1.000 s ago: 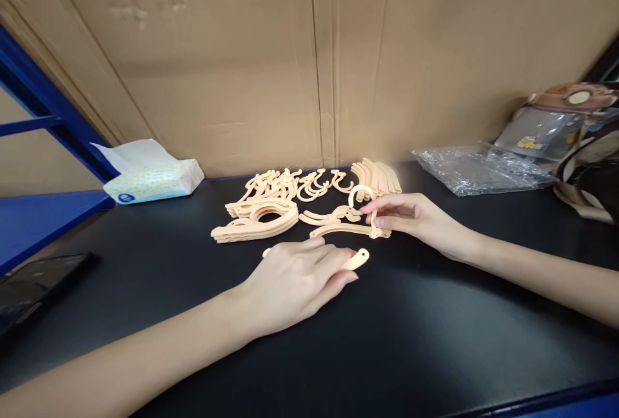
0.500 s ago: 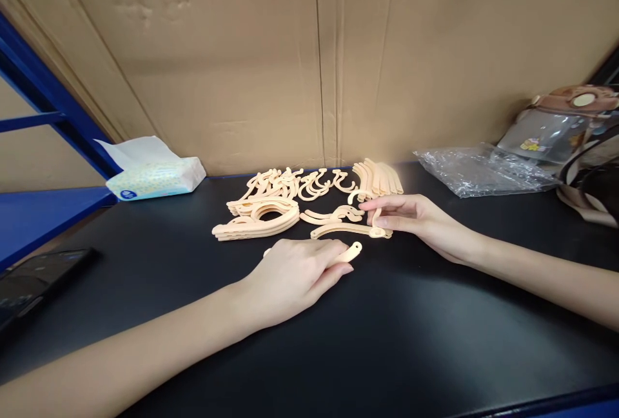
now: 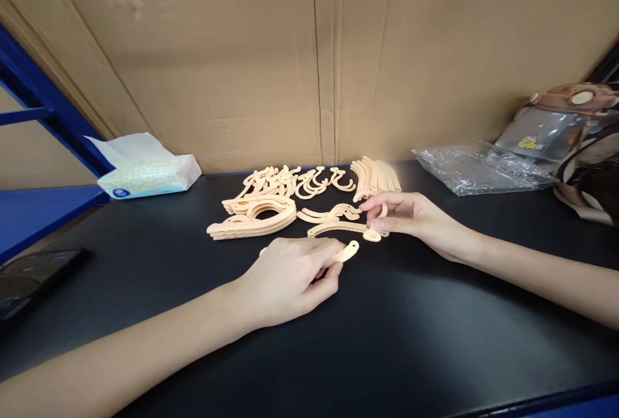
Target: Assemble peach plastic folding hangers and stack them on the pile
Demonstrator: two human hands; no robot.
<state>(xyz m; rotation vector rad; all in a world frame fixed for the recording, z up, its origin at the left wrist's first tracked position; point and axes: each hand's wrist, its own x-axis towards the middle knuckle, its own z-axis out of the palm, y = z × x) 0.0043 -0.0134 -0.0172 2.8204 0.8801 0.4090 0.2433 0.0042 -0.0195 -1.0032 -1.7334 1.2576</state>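
Hook (image 3: 372,235) sits pinched in the right hand (image 3: 401,213), two o'clock from the left hand (image 3: 294,276), which grips a bar (image 3: 349,253). Tissue pack (image 3: 152,177) at ten shows a white sheet (image 3: 130,150) and unreadable blue logo (image 3: 120,193); bottle (image 3: 554,131), farther at two, a yellow sticker (image 3: 530,142).

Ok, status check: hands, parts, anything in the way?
Left hand gripping bar. Right hand pinching hook. Other bars lie near both, possibly in the way.

Left hand (image 3: 293,279) palm-down, right hand (image 3: 411,215) in pinch
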